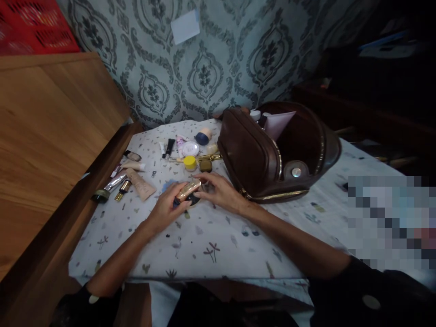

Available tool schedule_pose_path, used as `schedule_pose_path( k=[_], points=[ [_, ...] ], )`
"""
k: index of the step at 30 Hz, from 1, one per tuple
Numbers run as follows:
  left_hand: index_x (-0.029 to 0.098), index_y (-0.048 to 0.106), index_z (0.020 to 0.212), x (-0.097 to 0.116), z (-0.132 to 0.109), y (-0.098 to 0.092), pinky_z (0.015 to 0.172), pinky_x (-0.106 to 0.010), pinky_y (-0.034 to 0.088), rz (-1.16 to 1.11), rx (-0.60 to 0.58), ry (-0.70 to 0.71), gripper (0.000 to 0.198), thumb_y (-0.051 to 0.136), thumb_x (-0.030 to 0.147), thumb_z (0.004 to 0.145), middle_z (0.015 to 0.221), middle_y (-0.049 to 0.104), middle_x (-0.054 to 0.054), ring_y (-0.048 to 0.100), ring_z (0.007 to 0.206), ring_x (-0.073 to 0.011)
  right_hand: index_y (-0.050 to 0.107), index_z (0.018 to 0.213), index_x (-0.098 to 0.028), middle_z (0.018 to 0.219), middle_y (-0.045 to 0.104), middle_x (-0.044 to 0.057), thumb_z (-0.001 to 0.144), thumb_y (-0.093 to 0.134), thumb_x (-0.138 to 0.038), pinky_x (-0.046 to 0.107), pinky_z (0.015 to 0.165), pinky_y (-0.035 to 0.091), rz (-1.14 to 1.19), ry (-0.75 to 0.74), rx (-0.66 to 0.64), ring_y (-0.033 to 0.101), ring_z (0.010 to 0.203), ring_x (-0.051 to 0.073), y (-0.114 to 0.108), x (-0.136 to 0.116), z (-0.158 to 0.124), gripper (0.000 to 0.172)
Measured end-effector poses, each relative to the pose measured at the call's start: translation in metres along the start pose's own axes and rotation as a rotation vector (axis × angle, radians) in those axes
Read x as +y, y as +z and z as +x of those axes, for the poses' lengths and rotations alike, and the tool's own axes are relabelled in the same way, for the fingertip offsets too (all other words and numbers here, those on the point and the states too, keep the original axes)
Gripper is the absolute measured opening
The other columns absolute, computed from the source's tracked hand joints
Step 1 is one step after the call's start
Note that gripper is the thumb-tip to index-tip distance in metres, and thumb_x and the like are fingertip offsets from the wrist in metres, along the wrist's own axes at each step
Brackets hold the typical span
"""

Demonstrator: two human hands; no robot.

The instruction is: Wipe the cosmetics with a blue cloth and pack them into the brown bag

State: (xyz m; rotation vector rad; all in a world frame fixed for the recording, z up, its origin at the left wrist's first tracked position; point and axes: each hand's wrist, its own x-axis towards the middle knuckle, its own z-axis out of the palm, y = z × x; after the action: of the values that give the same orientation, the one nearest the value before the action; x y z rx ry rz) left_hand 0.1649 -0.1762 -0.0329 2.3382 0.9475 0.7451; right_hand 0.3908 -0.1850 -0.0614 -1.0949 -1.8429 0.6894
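Over the middle of the patterned cloth, a shiny gold cosmetic case [189, 190] sits between my two hands. My left hand [166, 202] is closed around its left side, thumb along the near edge. At its right end my right hand [221, 191] grips it between thumb and fingers. A dark round part [194, 200] shows just below the case; whether it belongs to it I cannot tell. Just beyond my fingers are a yellow-lidded jar [190, 163] and a small brownish-gold item [205, 165]. A brown leather bag [250, 150] stands unzipped beyond my right hand, with items inside.
Tubes and bottles, including a beige tube [140, 184], lie along the left edge beside a wooden panel [51, 113]. Farther back are a round white compact [190, 149], a dark blue round item [203, 136] and small tubes. Patterned wallpaper [204, 72] rises behind.
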Motion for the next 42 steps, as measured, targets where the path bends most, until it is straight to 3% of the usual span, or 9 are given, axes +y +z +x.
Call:
schedule_pose_path(
  k=[6, 12, 16, 20, 24, 27, 30, 33, 42],
  points=[
    [0.021, 0.055, 0.13, -0.011, -0.003, -0.002, 0.094, -0.036, 0.049, -0.127, -0.156, 0.079, 0.057, 0.07, 0.049, 0.083, 0.119, 0.064, -0.009, 0.061, 0.107, -0.0253, 0.064, 0.115, -0.019, 0.106, 0.068, 0.007, 0.08, 0.072, -0.027, 0.034, 0.081, 0.052, 0.075, -0.032, -0.022, 0.063, 0.094, 0.02, -0.007, -0.002, -0.02, 0.037],
    [0.022, 0.059, 0.13, -0.018, -0.007, 0.002, 0.101, -0.045, 0.046, -0.079, -0.205, 0.233, 0.072, 0.074, 0.062, 0.073, 0.124, 0.061, -0.015, 0.057, 0.117, -0.0304, 0.065, 0.11, -0.02, 0.106, 0.066, 0.007, 0.079, 0.061, -0.007, 0.036, 0.086, 0.054, 0.025, -0.108, -0.117, 0.063, 0.099, 0.02, -0.015, -0.003, -0.036, 0.034],
    [0.022, 0.063, 0.125, -0.015, -0.007, 0.0, 0.099, -0.044, 0.049, -0.049, -0.239, 0.268, 0.062, 0.071, 0.061, 0.077, 0.121, 0.063, -0.014, 0.06, 0.114, -0.0286, 0.066, 0.11, -0.021, 0.103, 0.067, 0.007, 0.081, 0.05, 0.001, 0.038, 0.091, 0.052, -0.073, -0.181, -0.174, 0.062, 0.103, 0.02, -0.016, -0.002, -0.035, 0.039],
    [0.022, 0.065, 0.12, -0.011, -0.008, -0.008, 0.107, -0.046, 0.043, 0.126, -0.166, 0.276, 0.034, 0.059, 0.042, 0.093, 0.124, 0.063, -0.013, 0.054, 0.126, -0.0275, 0.067, 0.111, -0.02, 0.101, 0.068, 0.007, 0.089, 0.045, -0.004, 0.038, 0.09, 0.052, -0.092, -0.191, -0.195, 0.062, 0.101, 0.019, -0.018, -0.004, -0.034, 0.035],
    [0.021, 0.065, 0.122, -0.014, -0.013, -0.016, 0.112, -0.056, 0.033, 0.467, -0.039, 0.078, 0.034, 0.049, 0.038, 0.098, 0.14, 0.053, -0.014, 0.039, 0.139, -0.034, 0.064, 0.118, -0.018, 0.105, 0.067, 0.01, 0.097, 0.05, -0.026, 0.041, 0.089, 0.053, -0.096, -0.103, -0.217, 0.063, 0.098, 0.021, -0.021, -0.01, -0.036, 0.026],
    [0.019, 0.065, 0.118, -0.014, -0.017, -0.018, 0.105, -0.05, 0.042, 0.466, -0.109, -0.022, 0.031, 0.048, 0.036, 0.097, 0.132, 0.056, -0.014, 0.05, 0.127, -0.0316, 0.052, 0.137, -0.019, 0.12, 0.061, 0.013, 0.084, 0.07, -0.047, 0.048, 0.095, 0.051, -0.1, -0.056, -0.308, 0.06, 0.11, 0.027, -0.024, -0.013, -0.037, 0.062],
    [0.019, 0.065, 0.095, -0.007, -0.016, -0.016, 0.085, -0.036, 0.051, 0.358, -0.084, -0.056, 0.017, 0.051, 0.029, 0.094, 0.102, 0.064, -0.007, 0.061, 0.095, -0.0221, 0.041, 0.148, -0.02, 0.136, 0.053, 0.016, 0.071, 0.082, -0.047, 0.053, 0.107, 0.042, -0.139, -0.063, -0.403, 0.049, 0.129, 0.033, -0.025, -0.015, -0.038, 0.092],
    [0.02, 0.062, 0.096, 0.004, -0.013, -0.01, 0.076, -0.03, 0.05, 0.26, 0.001, -0.063, 0.012, 0.053, 0.021, 0.089, 0.094, 0.064, -0.003, 0.06, 0.084, -0.0184, 0.036, 0.151, -0.022, 0.14, 0.051, 0.015, 0.072, 0.082, -0.042, 0.053, 0.109, 0.04, -0.156, -0.084, -0.421, 0.045, 0.132, 0.033, -0.023, -0.014, -0.038, 0.093],
    [0.02, 0.063, 0.096, 0.007, -0.017, -0.002, 0.084, -0.032, 0.048, 0.071, -0.101, -0.064, 0.019, 0.049, 0.015, 0.085, 0.097, 0.066, -0.004, 0.061, 0.091, -0.0187, 0.034, 0.15, -0.021, 0.133, 0.053, 0.016, 0.069, 0.084, -0.041, 0.049, 0.102, 0.045, -0.117, -0.097, -0.351, 0.052, 0.122, 0.031, -0.018, -0.007, -0.04, 0.097]
  ],
)
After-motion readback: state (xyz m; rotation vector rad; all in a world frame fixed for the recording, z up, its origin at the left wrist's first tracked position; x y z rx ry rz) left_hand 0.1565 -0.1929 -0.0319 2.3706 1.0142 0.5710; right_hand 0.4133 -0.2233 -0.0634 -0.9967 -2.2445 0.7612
